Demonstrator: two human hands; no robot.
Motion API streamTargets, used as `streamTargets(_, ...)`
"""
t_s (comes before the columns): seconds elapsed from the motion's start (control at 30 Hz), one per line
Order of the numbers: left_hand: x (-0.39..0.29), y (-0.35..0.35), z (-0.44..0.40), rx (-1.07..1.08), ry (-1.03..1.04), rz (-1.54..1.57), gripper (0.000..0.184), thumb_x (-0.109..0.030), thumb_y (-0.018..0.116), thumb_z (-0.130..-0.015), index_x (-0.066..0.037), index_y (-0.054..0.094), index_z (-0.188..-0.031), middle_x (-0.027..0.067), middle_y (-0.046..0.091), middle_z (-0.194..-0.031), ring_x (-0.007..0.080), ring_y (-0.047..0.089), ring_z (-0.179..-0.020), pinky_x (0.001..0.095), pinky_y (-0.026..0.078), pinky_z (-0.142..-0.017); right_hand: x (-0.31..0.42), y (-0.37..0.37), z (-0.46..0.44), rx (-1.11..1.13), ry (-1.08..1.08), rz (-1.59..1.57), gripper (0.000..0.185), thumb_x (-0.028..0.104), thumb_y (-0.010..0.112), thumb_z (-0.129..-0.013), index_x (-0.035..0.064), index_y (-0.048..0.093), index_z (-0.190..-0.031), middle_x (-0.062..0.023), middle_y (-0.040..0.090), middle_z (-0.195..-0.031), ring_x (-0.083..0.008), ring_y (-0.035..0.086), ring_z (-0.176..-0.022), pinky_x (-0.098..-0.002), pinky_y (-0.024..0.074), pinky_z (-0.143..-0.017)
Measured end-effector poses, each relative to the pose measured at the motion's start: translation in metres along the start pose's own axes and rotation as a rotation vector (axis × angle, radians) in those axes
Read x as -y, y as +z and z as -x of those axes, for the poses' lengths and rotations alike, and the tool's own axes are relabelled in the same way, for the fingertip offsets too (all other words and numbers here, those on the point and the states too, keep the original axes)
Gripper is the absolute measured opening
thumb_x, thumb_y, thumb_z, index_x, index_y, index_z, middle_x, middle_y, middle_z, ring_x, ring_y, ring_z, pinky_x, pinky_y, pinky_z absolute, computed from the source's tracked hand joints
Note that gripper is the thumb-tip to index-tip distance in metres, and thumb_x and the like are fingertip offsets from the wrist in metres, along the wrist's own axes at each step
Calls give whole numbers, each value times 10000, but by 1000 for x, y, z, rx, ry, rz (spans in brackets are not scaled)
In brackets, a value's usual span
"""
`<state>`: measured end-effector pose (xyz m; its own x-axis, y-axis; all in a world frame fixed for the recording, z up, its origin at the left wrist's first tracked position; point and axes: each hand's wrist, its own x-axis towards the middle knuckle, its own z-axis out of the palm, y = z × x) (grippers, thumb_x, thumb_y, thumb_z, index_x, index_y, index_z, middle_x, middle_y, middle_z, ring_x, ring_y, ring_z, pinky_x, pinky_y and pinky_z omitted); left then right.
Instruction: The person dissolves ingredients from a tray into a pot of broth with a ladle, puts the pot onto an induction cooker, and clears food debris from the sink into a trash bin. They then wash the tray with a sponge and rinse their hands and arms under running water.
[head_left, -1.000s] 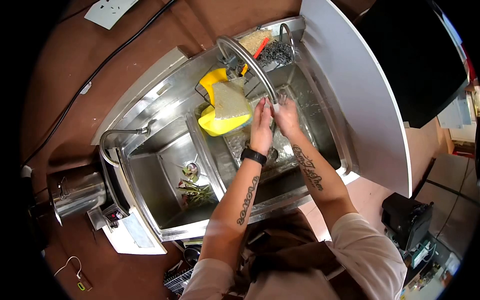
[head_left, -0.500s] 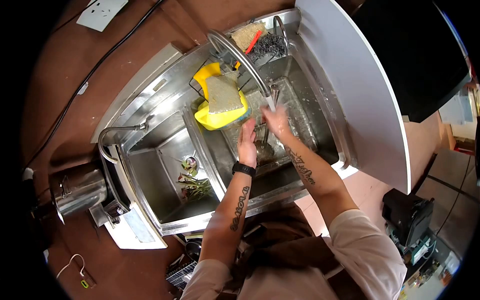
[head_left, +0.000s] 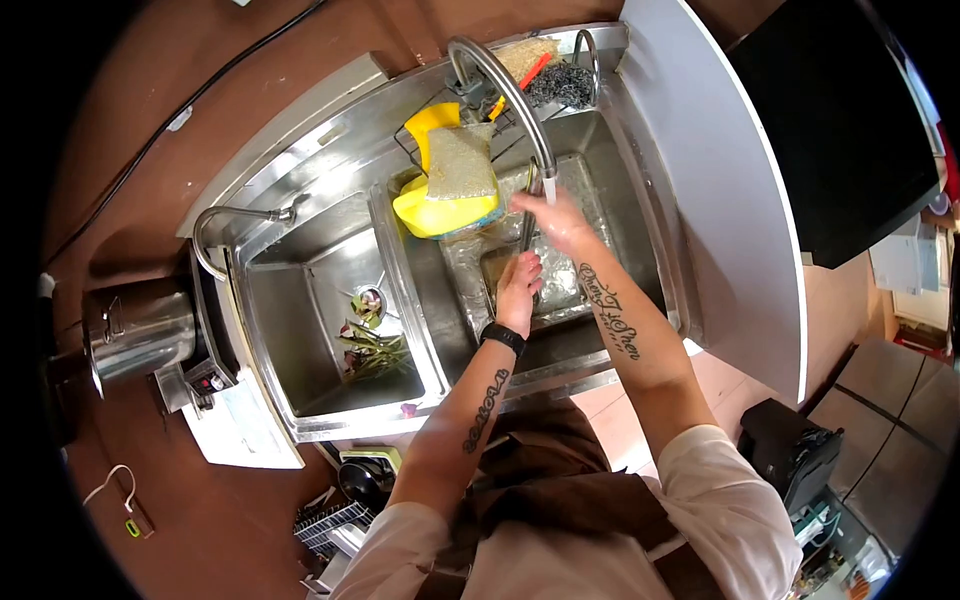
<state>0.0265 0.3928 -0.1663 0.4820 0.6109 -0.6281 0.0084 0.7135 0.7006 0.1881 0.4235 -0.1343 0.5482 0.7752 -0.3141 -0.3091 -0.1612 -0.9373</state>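
Nearest, a brown apron (head_left: 560,510) hangs over the person's front, and a black watch (head_left: 503,339) circles the left wrist; beyond it the left hand (head_left: 518,285) is over the right basin (head_left: 640,245), its fingers bent inward beside a long metal utensil (head_left: 527,232), though whether they grip it I cannot tell. The utensil stands at a slant in that basin, between the hands. A little farther, the right hand (head_left: 560,218) is under the mouth of the curved tap (head_left: 520,103), in its stream, thumb parted from the fingers; whether it grasps anything is unclear. Left of the hands, a pale pad (head_left: 462,165) rests on a yellow container (head_left: 440,217), while vegetable scraps (head_left: 370,350) lie in the left basin (head_left: 290,320). Farthest, behind the tap, dark steel wool (head_left: 562,86) sits at the sink's back edge
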Motion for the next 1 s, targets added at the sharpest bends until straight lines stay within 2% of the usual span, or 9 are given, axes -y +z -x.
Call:
streamTargets(0.07, 5, 7, 0, 18, -98, 116, 487, -415, 458, -1032, -27, 487, -1325, 124, 576, -1291, 249, 530, -1224, 388, 409, -1037, 3, 0, 8, 22, 70, 40, 256, 225, 691, -854, -23, 704, -916, -81, 704, -787, -158, 632, -731, -305, 478, -732)
streamTargets(0.1, 3, 16, 0, 31, -145, 225, 478, -419, 446, -1033, -58, 466, -1346, 125, 574, -1279, 264, 538, -1209, 402, 417, -1034, 24, -3, 15, 21, 114, 211, 319, 222, 687, -881, -55, 682, -1038, -132, 729, -920, -188, 661, -885, -328, 480, -852)
streamTargets(0.2, -12, 49, -5, 109, -182, 552, 450, -402, 383, -1056, -69, 461, -1348, 97, 574, -1269, 225, 582, -1096, 377, 466, -955, 43, -12, 35, 91, 101, 377, 303, 227, 688, -885, -38, 686, -1030, -116, 732, -940, -189, 663, -877, -332, 500, -828)
streamTargets(0.3, -33, 81, -15, 241, -39, 740, 326, -278, 381, -1037, -74, 568, -1210, 83, 621, -1183, 213, 594, -1095, 356, 472, -956, 50, -14, 61, 6, 78, 163, 219, 181, 680, -891, -21, 690, -975, -93, 719, -905, -163, 655, -834, -298, 514, -762)
streamTargets(0.4, -30, 89, -32, 244, -143, 873, 291, -208, 396, -1021, -86, 613, -1171, 64, 655, -1119, 224, 621, -1044, 372, 482, -965, 52, -21, 70, -39, 46, 150, 166, 140, 675, -893, -12, 690, -959, -66, 706, -865, -127, 634, -775, -266, 503, -697)
streamTargets(0.53, -18, 95, -55, 178, -98, 900, 293, -236, 419, -997, -46, 621, -1091, 90, 670, -1038, 210, 639, -972, 345, 523, -862, 57, -24, 60, -24, 44, 210, 191, 164, 700, -874, 0, 693, -972, -63, 693, -870, -134, 626, -751, -285, 502, -678)
streamTargets(0.7, -17, 83, -58, -48, -287, 731, 397, -390, 431, -1033, -80, 418, -1280, 120, 595, -1085, 253, 628, -937, 391, 546, -800, 48, -17, 14, -16, 72, 266, 311, 192, 732, -836, -19, 674, -1058, -87, 680, -925, -152, 612, -828, -308, 495, -737)
streamTargets(0.87, 2, 50, -53, -19, -250, 785, 317, -312, 451, -1033, -71, 442, -1238, 141, 582, -1089, 268, 629, -921, 391, 574, -831, 52, -28, 28, 109, 132, 424, 333, 211, 731, -855, -34, 673, -1072, -102, 679, -1002, -195, 608, -924, -319, 481, -816)
streamTargets(1.0, 35, 38, -63, 21, -258, 827, 236, -224, 456, -1029, -27, 491, -1155, 132, 604, -1035, 267, 646, -920, 377, 580, -805, 85, -40, 105, 203, -60, 422, 100, 44, 652, -902, 16, 685, -992, -116, 695, -1127, -220, 600, -1122, -341, 461, -978)
